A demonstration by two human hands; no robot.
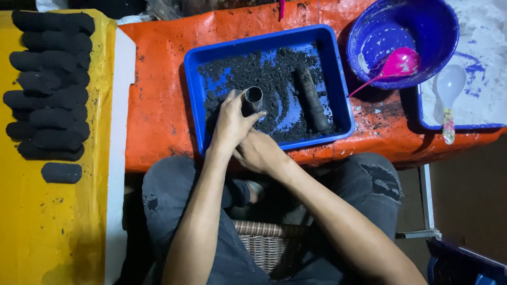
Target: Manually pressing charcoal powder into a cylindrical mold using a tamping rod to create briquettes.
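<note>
My left hand [230, 122] grips a short metal tube [253, 98] standing upright in a blue tray [194, 79], its open end facing up. Loose black powder [266, 71] covers much of the tray floor. My right hand [260, 153] sits just below the left at the tray's near edge, fingers curled under the left hand; what it holds is hidden. A dark cylindrical rod [311, 98] lies in the powder to the right of the tube.
Several black pressed cylinders [50, 84] lie in rows on a yellow sheet at left. An orange tarp [158, 95] covers the table. A blue bowl [438, 26] holds a pink spoon [398, 63]. A clear spoon [449, 87] rests on a tray of white powder [486, 53].
</note>
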